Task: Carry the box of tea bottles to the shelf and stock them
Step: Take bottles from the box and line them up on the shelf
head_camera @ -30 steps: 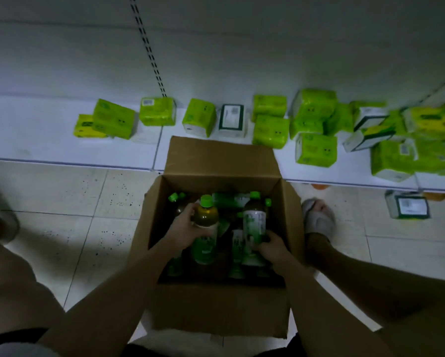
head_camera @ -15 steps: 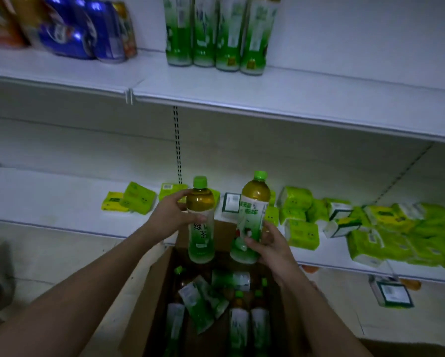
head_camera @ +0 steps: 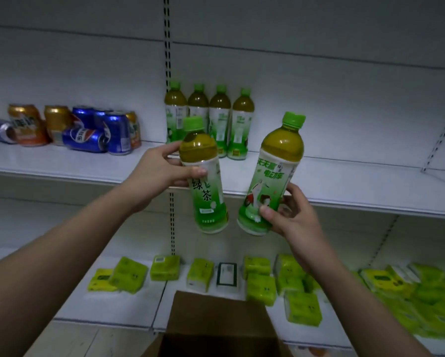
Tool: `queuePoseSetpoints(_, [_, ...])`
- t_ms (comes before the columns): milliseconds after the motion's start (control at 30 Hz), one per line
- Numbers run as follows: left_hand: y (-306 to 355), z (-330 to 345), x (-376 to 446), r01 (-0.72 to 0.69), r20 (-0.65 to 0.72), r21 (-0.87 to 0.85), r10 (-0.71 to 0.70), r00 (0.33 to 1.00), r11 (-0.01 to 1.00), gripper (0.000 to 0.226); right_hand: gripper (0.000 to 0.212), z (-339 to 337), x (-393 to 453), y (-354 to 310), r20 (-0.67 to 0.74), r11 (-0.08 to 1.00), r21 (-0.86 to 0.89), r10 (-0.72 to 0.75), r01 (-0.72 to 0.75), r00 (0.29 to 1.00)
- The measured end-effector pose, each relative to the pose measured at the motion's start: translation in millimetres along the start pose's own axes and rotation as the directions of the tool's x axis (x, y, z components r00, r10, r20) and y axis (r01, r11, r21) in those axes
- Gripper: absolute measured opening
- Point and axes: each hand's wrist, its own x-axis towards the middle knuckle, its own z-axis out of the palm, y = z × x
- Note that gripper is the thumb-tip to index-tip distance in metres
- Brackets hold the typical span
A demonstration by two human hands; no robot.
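On the far left of the upper shelf (head_camera: 61,163), a cluster of soda cans (head_camera: 69,128) is sitting, some upright and some lying on their sides; these are not part of my job.

My left hand (head_camera: 162,173) is grasping one tea bottle (head_camera: 204,176) around its upper label, thumb across the front and fingers wrapped behind, the bottle nearly upright. A second ago both hands were down inside the box (head_camera: 216,328) closing on these bottles; half a second ago they were lifted just clear of it. Now I am holding both at the height of the upper shelf, so the lift is finished and the placing is what remains.

Just behind the left bottle, four stocked tea bottles (head_camera: 209,119) are standing in a row against the back panel, setting the target line.

My right hand (head_camera: 291,215) is gripping the second tea bottle (head_camera: 270,173) low on its body, thumb on the label, the bottle leaning with its cap to the right. It is hanging in front of the shelf edge, not yet over the board.

To the right of the row, the shelf board is showing bare surface, which I judge to be the natural landing place. The tilted bottle will want straightening before it goes down, or it may knock its neighbours.

On the lower shelf, green tissue packs (head_camera: 257,282) are lying scattered, thickest on the right. The box is sitting near me at the bottom edge, its inside too dark to count what is left.
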Motion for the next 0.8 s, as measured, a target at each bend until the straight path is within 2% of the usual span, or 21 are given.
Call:
queuePoseSetpoints(133, [32.3, 5.9, 29.4, -0.039, -0.01, 0.014, 0.039, 0.999, 0.999, 0.059, 0.053, -8.6, 31.9, -27.0, -0.028, 0.998, -0.053, -0.037, 0.035, 0.999])
queuePoseSetpoints(333, [38.1, 29.8, 70.1, -0.049, -0.045, -0.014, 0.048, 0.998, 0.999, 0.074, 0.054, -20.5, 77.6, -40.6, -0.08, 0.977, -0.206, -0.077, 0.059, 0.994])
queuePoseSetpoints(533, [27.3, 46.6, 102.0, -0.018, -0.053, 0.039, 0.02, 0.998, 0.999, 0.098, 0.057, -33.5, 100.3, -27.3, -0.059, 0.936, -0.352, -0.006, -0.015, 0.998])
queuePoseSetpoints(733, [12.6, 54.1, 107.5, -0.032, -0.069, 0.061, 0.036, 0.997, 0.998, 0.083, 0.055, -37.8, 107.7, -23.1, -0.052, 0.918, -0.39, 0.056, -0.072, 0.997])
queuePoseSetpoints(800, [3.6, 51.7, 102.8, 0.005, -0.054, 0.11, 0.001, 0.999, 0.994, 0.088, 0.057, -38.7, 107.6, -23.3, -0.043, 0.901, -0.428, 0.064, -0.076, 0.997])
